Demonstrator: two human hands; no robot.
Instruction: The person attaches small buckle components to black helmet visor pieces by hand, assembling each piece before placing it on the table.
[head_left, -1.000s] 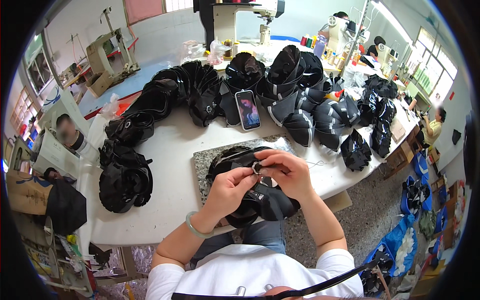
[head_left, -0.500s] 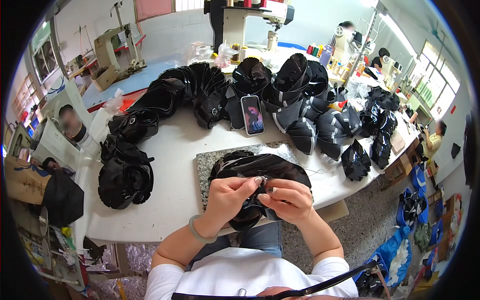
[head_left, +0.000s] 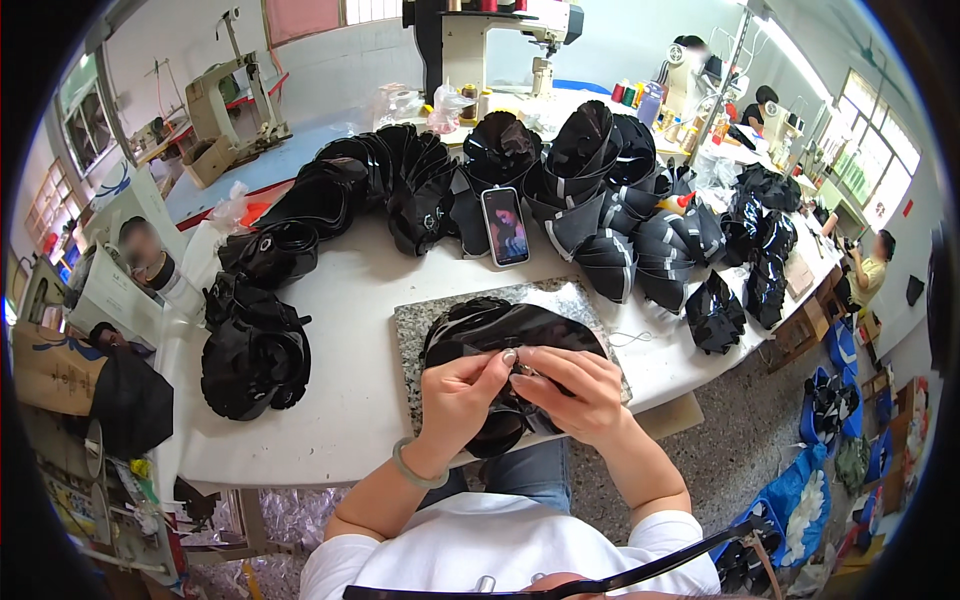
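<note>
Left hand [head_left: 455, 402] and right hand [head_left: 580, 398] both pinching, fingertips nearly meeting, on a bit of the glossy black piece [head_left: 520, 324]; exact part too small to tell. Piece sits under and just beyond the fingers, on the stone slab [head_left: 408, 325]. I'd anchor with left, work with right fingertips only, keep the bulk slab-supported, avoid creasing the shiny face.

White walls [head_left: 625, 60], speckled grey floor [head_left: 745, 412], white worktable [head_left: 350, 400], bright window [head_left: 882, 140] at right, tube light [head_left: 796, 57]
</note>
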